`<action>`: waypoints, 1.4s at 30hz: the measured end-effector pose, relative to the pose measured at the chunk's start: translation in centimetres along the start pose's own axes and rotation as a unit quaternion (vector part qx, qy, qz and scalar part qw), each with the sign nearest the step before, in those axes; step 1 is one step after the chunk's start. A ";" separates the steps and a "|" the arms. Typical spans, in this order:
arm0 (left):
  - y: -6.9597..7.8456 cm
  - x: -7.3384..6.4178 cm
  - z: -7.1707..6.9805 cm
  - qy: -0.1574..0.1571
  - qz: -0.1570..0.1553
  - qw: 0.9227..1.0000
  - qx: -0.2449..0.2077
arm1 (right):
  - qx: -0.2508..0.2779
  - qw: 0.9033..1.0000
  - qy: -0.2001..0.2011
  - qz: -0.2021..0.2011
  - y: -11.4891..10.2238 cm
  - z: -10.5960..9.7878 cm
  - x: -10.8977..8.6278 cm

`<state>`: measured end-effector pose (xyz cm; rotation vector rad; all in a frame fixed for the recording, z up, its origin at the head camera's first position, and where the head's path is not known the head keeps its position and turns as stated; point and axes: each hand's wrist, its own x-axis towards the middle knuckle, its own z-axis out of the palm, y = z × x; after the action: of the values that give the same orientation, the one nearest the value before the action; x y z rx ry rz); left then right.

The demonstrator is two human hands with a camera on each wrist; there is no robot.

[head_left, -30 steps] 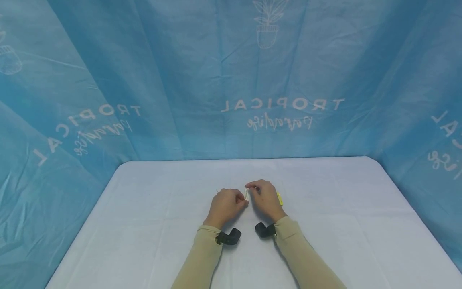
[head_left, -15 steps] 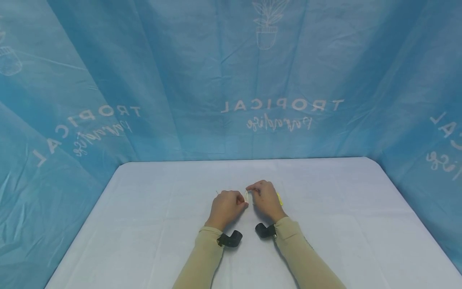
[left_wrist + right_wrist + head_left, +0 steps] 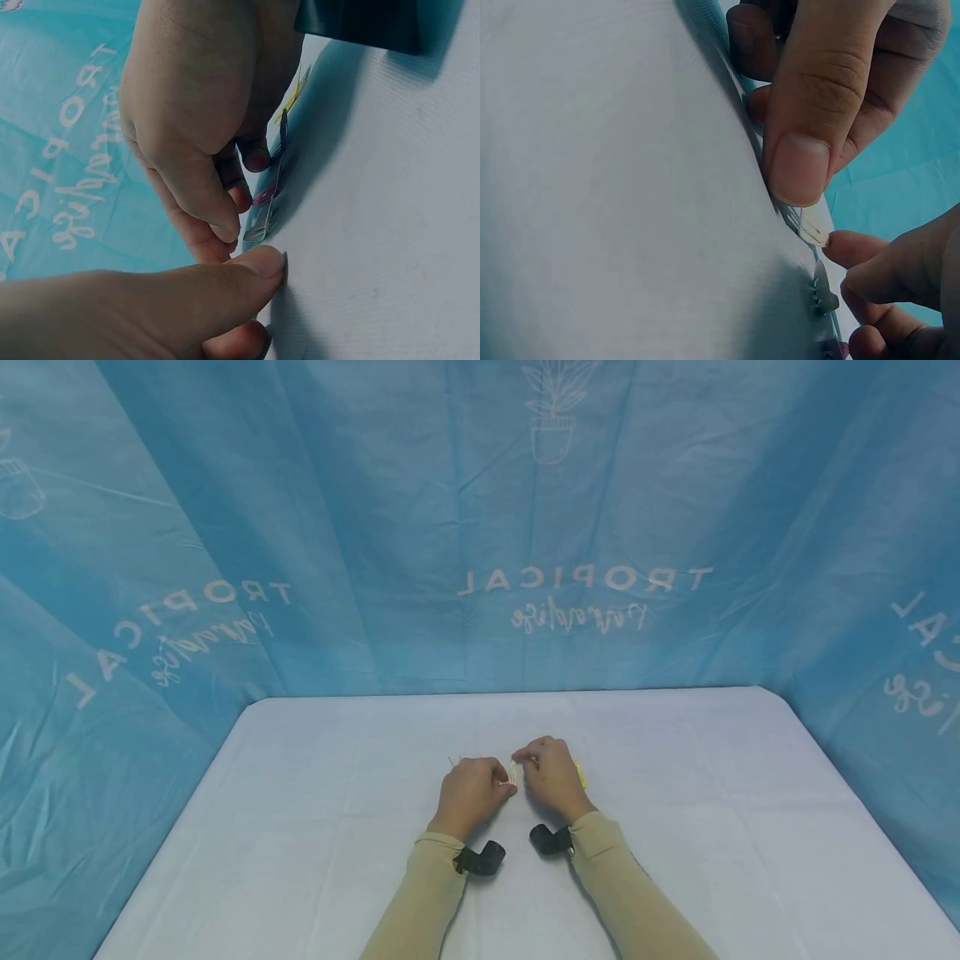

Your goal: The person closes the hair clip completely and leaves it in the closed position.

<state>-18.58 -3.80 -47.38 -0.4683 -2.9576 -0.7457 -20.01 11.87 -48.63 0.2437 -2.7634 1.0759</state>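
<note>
A small pale flat strip (image 3: 513, 771) stands between my two hands in the head view; its exact kind is unclear. My left hand (image 3: 468, 793) pinches its near end, with the thumb over it in the right wrist view. At the far end, my right hand (image 3: 553, 778) has a fingertip against or very close to the strip (image 3: 815, 231); whether it pinches it is unclear. Small clip-like things lie by the right hand: a pale toothed piece (image 3: 823, 291), a purple piece (image 3: 834, 349) and a pink one (image 3: 264, 196). A yellow item (image 3: 580, 774) shows behind the right hand.
Both hands are over a white cloth-covered table (image 3: 675, 860). A thin pale stick-like end (image 3: 452, 762) pokes out beyond the left hand. A blue printed curtain (image 3: 390, 527) rises at the back and sides. Black wrist cameras (image 3: 482, 860) hang inside the forearms.
The pale strip, earlier showing a broader face with dark lines, now looks narrower. The left hand has shifted very slightly toward the body and right; the right hand hardly moved.
</note>
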 end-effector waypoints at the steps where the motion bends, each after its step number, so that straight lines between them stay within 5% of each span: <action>1: 0.0 0.0 0.0 0.000 0.001 1.000 0.000 | -0.001 1.000 -0.002 0.003 0.0 0.0 0.0; 13: -0.6 -0.1 -1.4 0.025 0.010 1.000 -0.012 | 0.006 1.000 0.016 -0.011 -0.2 0.0 -0.1; 42: -2.1 -0.2 -4.5 0.041 -0.071 0.996 -0.031 | 0.027 1.000 0.001 -0.010 -1.1 0.3 -0.2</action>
<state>-19.13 -7.73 -44.42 -0.2263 -2.9224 -0.8515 -19.62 10.88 -48.21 0.2752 -2.7266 1.1472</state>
